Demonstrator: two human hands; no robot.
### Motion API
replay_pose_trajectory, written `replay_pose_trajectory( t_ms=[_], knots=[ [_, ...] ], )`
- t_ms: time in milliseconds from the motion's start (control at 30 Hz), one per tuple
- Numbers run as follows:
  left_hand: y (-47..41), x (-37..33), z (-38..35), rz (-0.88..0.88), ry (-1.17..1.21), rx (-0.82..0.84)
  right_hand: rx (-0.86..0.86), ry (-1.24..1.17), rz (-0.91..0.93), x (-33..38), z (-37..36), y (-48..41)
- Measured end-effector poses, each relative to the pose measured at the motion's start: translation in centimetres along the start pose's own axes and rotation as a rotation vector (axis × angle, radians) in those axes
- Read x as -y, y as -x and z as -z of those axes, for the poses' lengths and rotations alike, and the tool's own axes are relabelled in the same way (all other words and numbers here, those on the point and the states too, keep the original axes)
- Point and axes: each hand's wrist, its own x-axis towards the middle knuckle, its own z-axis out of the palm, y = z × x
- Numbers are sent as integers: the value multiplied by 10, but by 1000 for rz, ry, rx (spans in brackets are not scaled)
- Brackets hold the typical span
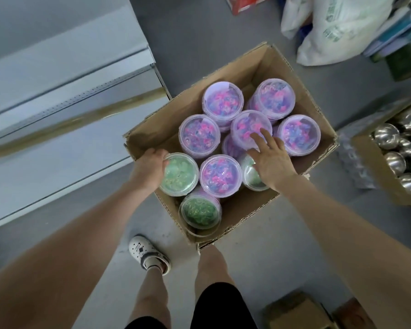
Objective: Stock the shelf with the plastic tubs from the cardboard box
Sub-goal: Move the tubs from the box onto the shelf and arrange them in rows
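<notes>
Your left hand (150,166) curls around the side of a green tub (179,173) at the near left edge of the cardboard box (301,91), fingers wrapped on its rim, so it looks clamped on that tub. Your right hand (271,160) is spread flat with fingers apart, resting across a second green tub (250,176) and reaching onto a purple tub (249,128) stacked higher; it grips nothing yet. The rest of the tubs sit crowded in the box, purple ones toward the far side, another green tub (199,213) low at the near corner. The risk here is the stacking: the tubs lie in uneven layers and lean on each other, so pulling one out from the edge may let its neighbours tip or roll into the gap. The lids are smooth and clear, and a flat palm on top is likely to slip, so take the sides before you lift. The box stands on a grey floor (195,29), with the pale shelf (64,129) just to its left and bare where it shows. Your white shoe (150,255) is close beside the box's near corner, a carton of shiny metal bowls (399,148) sits to the right, and white bags (342,27) lie beyond, so step carefully when you turn.
</notes>
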Motion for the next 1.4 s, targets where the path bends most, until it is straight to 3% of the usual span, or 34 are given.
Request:
replay_pose_trajectory(
  t_ms=[167, 400, 533, 667, 767, 1033, 1400],
  knots=[
    [13, -6, 33, -63, 60, -109, 53, 29, -28, -2, 30, 10],
    [60, 4, 92, -124, 114, -238, -18, 4, -267, 16, 85, 48],
    [90, 25, 124, -95, 71, -281, -161, -190, -509, 34, 125, 71],
    [123, 50, 158, -84, 56, -358, -237, -434, -606, 65, 179, 85],
    [148, 75, 188, -99, 65, -417, -320, -593, -588, 93, 224, 90],
    [217, 150, 286, -144, 46, -611, -567, -651, -404, 188, 348, 90],
    [288, 239, 388, 12, 39, -856, -746, -658, -103, 304, 501, 79]
  ],
)
